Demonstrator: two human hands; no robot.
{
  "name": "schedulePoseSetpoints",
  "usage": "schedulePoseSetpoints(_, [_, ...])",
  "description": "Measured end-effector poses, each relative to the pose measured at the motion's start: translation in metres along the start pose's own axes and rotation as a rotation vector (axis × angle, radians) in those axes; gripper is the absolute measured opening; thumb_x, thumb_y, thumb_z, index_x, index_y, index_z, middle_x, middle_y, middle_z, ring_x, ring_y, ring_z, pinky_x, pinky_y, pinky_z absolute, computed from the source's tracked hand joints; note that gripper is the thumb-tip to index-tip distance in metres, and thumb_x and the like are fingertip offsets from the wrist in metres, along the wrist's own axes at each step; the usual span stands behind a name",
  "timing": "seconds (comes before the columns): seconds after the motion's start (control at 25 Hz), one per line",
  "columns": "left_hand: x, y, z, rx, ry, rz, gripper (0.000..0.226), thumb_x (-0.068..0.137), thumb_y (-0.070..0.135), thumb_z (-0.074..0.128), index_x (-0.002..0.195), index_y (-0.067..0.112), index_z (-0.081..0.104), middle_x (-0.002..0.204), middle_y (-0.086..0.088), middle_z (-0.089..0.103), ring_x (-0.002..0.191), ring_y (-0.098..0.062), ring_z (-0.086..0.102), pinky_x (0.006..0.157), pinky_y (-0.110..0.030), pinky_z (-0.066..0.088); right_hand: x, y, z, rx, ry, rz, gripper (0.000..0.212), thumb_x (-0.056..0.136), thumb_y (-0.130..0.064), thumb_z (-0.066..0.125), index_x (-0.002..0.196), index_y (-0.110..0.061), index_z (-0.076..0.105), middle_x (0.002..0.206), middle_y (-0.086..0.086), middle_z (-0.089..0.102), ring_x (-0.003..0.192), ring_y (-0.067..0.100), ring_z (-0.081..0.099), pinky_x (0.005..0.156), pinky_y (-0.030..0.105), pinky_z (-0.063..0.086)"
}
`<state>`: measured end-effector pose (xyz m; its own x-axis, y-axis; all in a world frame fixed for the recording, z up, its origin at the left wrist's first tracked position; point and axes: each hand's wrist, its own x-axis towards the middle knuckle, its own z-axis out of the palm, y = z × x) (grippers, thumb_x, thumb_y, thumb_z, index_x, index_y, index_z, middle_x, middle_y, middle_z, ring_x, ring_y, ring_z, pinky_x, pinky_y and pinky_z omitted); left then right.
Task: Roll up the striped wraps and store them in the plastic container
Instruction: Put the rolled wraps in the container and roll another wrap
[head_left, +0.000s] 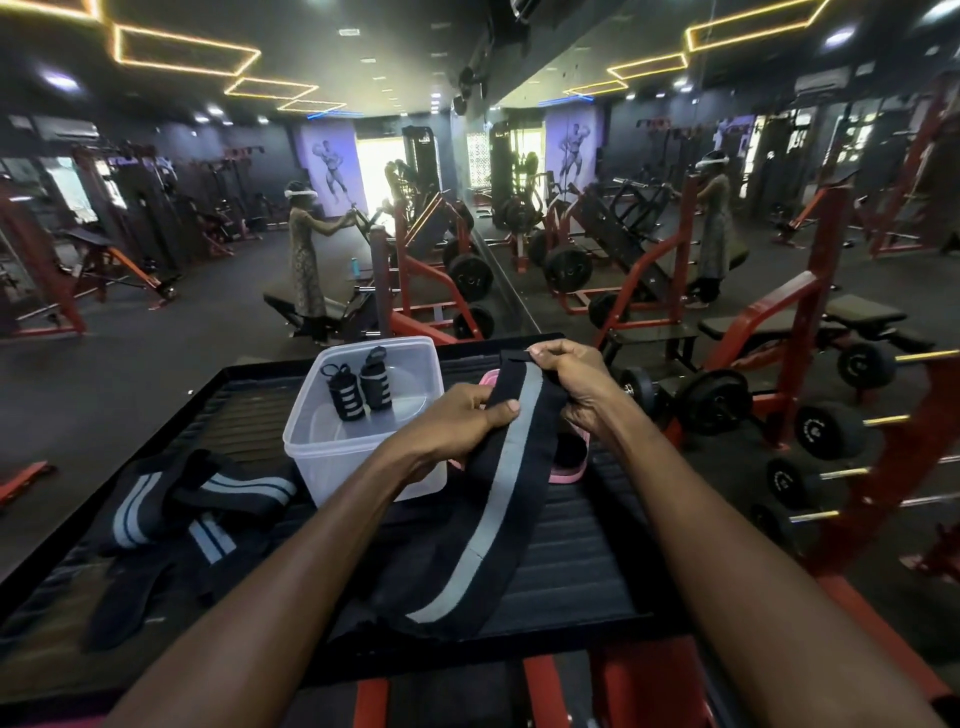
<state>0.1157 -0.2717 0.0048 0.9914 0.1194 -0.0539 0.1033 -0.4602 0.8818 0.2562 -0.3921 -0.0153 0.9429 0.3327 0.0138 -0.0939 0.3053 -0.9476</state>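
A long black wrap with one grey stripe (498, 488) hangs from my hands down onto the black ridged platform (582, 566). My right hand (571, 376) pinches its top end. My left hand (462, 421) grips it a little lower, thumb across the fabric. A clear plastic container (337, 457) stands just left of my hands, with two rolled striped wraps (356, 387) upright inside. Loose striped wraps (171, 509) lie in a heap on the platform's left side.
A pink lid (569, 467) lies behind the held wrap, right of the container. Red gym frames and a rack of dumbbells (826, 431) stand to the right. A person (306, 260) works at a machine in the background, beside a mirror wall.
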Motion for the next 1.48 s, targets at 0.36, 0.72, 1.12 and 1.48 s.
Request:
schedulePoseSetpoints(0.36, [0.009, 0.045, -0.007, -0.357, 0.028, -0.067, 0.021, 0.103, 0.021, 0.053, 0.1, 0.006, 0.068, 0.089, -0.011, 0.076, 0.075, -0.02, 0.075, 0.069, -0.033, 0.063, 0.01, -0.029, 0.013, 0.029, 0.025, -0.069, 0.02, 0.094, 0.007, 0.057, 0.079, -0.004, 0.065, 0.07, 0.008, 0.067, 0.059, 0.012, 0.064, 0.051, 0.021, 0.054])
schedulePoseSetpoints(0.72, [0.036, -0.019, 0.021, -0.15, 0.003, -0.271, 0.017, 0.096, 0.013, 0.059, 0.11, 0.007, 0.067, 0.078, -0.004, 0.071, 0.055, -0.012, 0.064, 0.051, -0.027, 0.054, 0.016, 0.016, -0.003, -0.272, -0.044, -0.06, 0.017, 0.086, 0.005, 0.069, 0.074, -0.007, 0.069, 0.078, 0.006, 0.069, 0.071, 0.012, 0.063, 0.062, 0.018, 0.054])
schedulePoseSetpoints(1.12, [0.076, -0.038, 0.034, -0.596, 0.405, -0.136, 0.037, 0.084, 0.041, 0.065, 0.103, 0.009, 0.069, 0.098, -0.015, 0.076, 0.097, -0.034, 0.072, 0.091, -0.051, 0.057, 0.009, 0.026, -0.007, -0.009, -0.246, 0.047, 0.011, 0.09, 0.01, 0.06, 0.084, 0.002, 0.065, 0.071, 0.006, 0.075, 0.066, 0.013, 0.073, 0.06, 0.024, 0.058])
schedulePoseSetpoints(1.48, [0.084, -0.053, 0.042, -0.442, 0.517, 0.056, 0.012, 0.099, 0.027, 0.059, 0.1, 0.019, 0.068, 0.1, -0.006, 0.074, 0.099, -0.022, 0.07, 0.092, -0.041, 0.055, 0.018, 0.028, -0.014, -0.308, -0.24, -0.184, 0.014, 0.087, 0.005, 0.068, 0.079, -0.007, 0.068, 0.07, -0.01, 0.074, 0.072, 0.0, 0.07, 0.068, 0.014, 0.052])
